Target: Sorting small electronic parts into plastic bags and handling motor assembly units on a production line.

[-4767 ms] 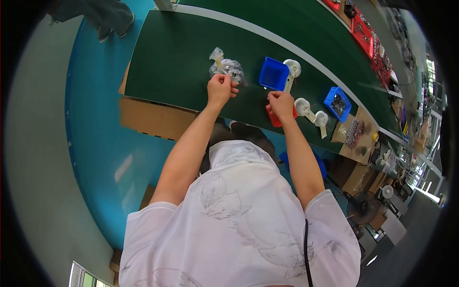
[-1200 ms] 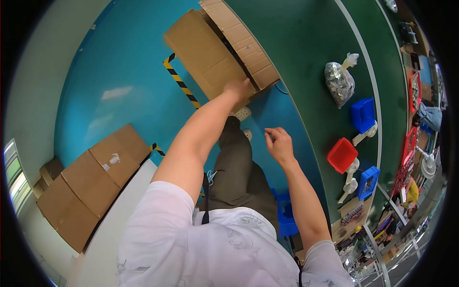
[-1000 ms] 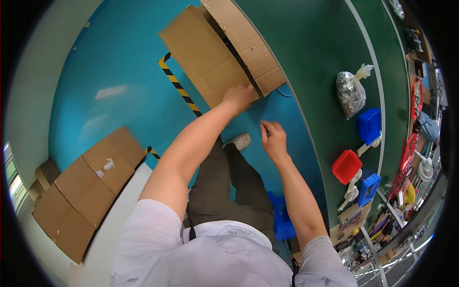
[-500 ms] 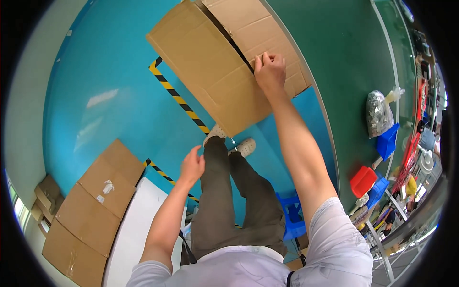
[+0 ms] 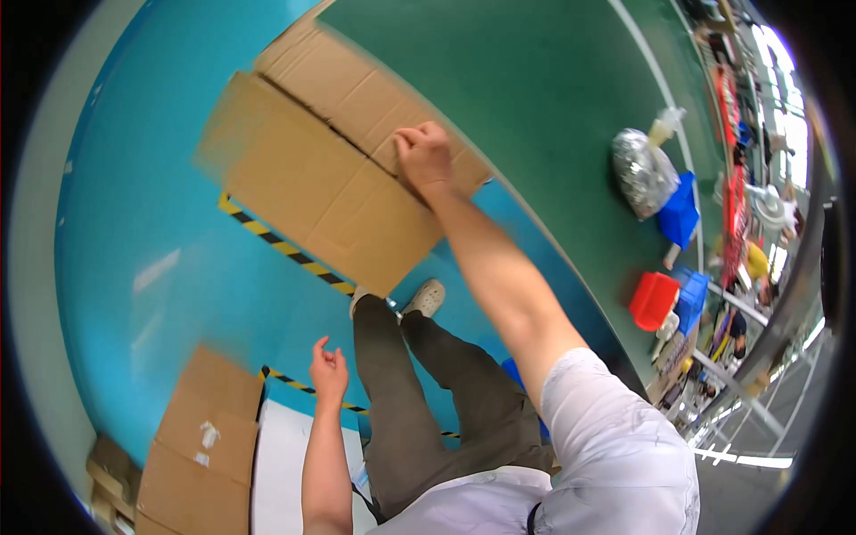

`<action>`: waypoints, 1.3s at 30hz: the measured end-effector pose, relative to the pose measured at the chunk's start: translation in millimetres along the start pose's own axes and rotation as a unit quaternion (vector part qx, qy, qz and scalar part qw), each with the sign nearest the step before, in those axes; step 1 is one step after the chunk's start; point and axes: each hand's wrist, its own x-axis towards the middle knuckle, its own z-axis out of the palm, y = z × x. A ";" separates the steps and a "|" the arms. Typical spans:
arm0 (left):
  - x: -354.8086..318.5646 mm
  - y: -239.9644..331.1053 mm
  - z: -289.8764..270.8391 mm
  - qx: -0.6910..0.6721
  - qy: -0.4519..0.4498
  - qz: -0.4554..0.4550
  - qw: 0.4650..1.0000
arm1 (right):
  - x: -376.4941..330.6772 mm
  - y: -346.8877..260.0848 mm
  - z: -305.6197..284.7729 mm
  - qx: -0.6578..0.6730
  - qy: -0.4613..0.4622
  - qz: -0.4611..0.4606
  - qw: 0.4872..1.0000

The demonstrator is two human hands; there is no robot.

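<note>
A brown cardboard box (image 5: 303,169) stands on the blue floor ahead of me, beside the green table, its top flaps meeting along a narrow dark seam. My right hand (image 5: 425,159) is on the right-hand flap (image 5: 352,89), close to the seam. Its fingers are curled and closed at the flap; their tips are partly hidden. Lower and to the left, my left hand (image 5: 330,370) hangs in the air over the floor, apart from the box. It holds nothing, and its fingers are partly spread.
The green table (image 5: 508,107) curves along the right, bearing a clear bag of shiny parts (image 5: 644,174), blue bins (image 5: 679,212) and a red bin (image 5: 654,300). Black-and-yellow tape (image 5: 285,254) marks the floor. Folded cardboard (image 5: 201,446) and a white board (image 5: 299,464) lie at lower left.
The whole view has turned, so box and table appear farther left. The seam looks narrower. My right hand stays at the flap, its fingers more curled; my left hand is lower in view.
</note>
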 end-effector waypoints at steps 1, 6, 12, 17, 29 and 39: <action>-0.2 -0.9 1.6 -0.001 0.004 -0.004 1.000 | 0.8 -0.4 5.0 0.001 -0.005 0.019 1.000; 2.7 0.3 0.9 -0.007 -0.012 0.002 1.000 | 6.6 2.8 10.2 0.018 -0.043 0.132 0.990; 2.4 -19.5 -40.8 -0.008 -0.022 -0.030 0.999 | -25.2 -63.2 -43.7 0.144 -0.125 0.092 0.977; -9.6 -53.5 -67.0 0.045 -0.038 -0.056 0.997 | -60.8 -114.0 -195.2 0.136 0.060 -0.125 0.981; -3.0 -20.7 -134.1 0.078 -0.125 -0.143 0.979 | 24.9 11.1 -354.6 0.015 0.280 0.257 0.925; 59.0 61.6 -189.2 0.093 -0.142 -0.100 0.981 | 55.6 12.4 -320.5 -0.046 0.178 0.260 0.948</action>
